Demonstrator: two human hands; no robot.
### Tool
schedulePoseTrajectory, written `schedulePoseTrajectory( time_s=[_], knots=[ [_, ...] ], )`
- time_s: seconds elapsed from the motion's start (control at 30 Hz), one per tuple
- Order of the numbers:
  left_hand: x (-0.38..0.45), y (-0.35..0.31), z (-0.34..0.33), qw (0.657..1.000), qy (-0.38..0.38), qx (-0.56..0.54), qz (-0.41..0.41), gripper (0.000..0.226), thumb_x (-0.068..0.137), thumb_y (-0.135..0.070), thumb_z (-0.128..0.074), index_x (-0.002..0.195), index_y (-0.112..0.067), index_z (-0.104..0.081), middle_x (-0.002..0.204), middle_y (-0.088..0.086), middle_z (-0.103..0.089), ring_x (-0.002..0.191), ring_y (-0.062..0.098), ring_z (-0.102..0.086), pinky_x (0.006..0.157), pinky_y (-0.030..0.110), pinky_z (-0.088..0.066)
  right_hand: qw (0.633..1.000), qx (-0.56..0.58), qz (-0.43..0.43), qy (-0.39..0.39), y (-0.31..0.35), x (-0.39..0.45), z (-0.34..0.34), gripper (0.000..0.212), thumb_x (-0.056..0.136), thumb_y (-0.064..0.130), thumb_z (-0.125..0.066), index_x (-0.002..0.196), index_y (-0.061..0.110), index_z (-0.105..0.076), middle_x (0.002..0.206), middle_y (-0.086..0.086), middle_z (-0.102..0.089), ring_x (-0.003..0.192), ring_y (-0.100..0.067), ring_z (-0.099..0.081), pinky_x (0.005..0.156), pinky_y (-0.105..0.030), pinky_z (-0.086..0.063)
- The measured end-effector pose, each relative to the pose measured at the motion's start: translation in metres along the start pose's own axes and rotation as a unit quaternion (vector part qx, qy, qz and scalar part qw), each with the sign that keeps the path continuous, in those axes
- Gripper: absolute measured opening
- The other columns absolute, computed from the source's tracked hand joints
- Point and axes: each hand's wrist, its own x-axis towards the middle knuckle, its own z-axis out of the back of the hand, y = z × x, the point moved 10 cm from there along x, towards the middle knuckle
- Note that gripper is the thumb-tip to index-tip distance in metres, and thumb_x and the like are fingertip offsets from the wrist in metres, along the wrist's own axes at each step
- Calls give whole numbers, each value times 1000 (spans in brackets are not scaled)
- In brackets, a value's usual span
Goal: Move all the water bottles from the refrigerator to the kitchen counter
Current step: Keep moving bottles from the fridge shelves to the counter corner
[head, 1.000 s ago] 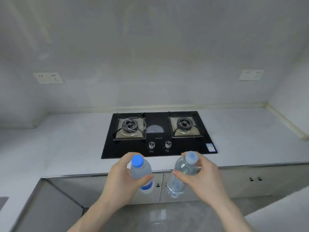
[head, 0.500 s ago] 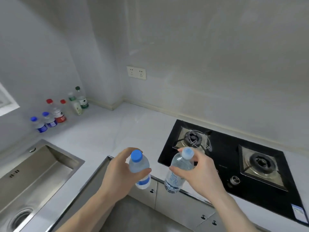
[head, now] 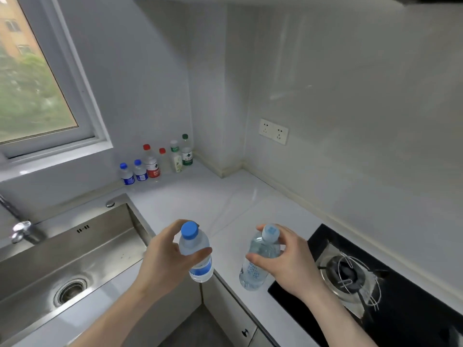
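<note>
The view has swung left from the gas hob (head: 350,271) to the counter corner, bringing six bottles (head: 155,161) at centre frame into sight. The left hand (head: 162,259) grasps a blue-capped bottle (head: 196,254), the right hand (head: 285,261) a pale-capped bottle (head: 258,261), both carried above the countertop (head: 225,204); setting down likely follows.

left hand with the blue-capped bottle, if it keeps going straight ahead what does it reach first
Probably bare white counter: the left hand points toward the corner, and the row of small bottles by the wall stands farther on. Depth is unclear.

Two bare forearms, no sleeves in view, left hand (head: 164,259), right hand (head: 288,261), both ungloved
</note>
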Motion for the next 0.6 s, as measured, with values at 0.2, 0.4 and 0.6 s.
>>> schedulePoseTrajectory(
  time_s=[0.2,0.4,0.6],
  knots=[
    [22,27,22,997,-67,3,34,49,71,-34,-92,108,-40,-60,99,-19,-69,78,13,-71,72,40,-63,997,-19,23,72,-9,53,-33,49,70,34,-93,112,42,-71,110,24,-70,104,-2,-68,88,-38,-62],
    [59,58,52,991,-108,3,73,47,70,-34,-93,104,-41,-62,96,-22,-68,83,8,-68,72,31,-57,994,-7,29,105,-3,100,-65,47,69,29,-95,109,40,-72,106,28,-69,100,1,-68,86,-34,-63],
    [118,102,82,990,-112,8,88,46,70,-32,-93,102,-42,-62,96,-14,-70,87,17,-70,75,34,-61,994,-2,21,104,-4,156,-106,49,66,34,-97,108,39,-72,108,32,-67,101,3,-67,87,-36,-62]
  ],
)
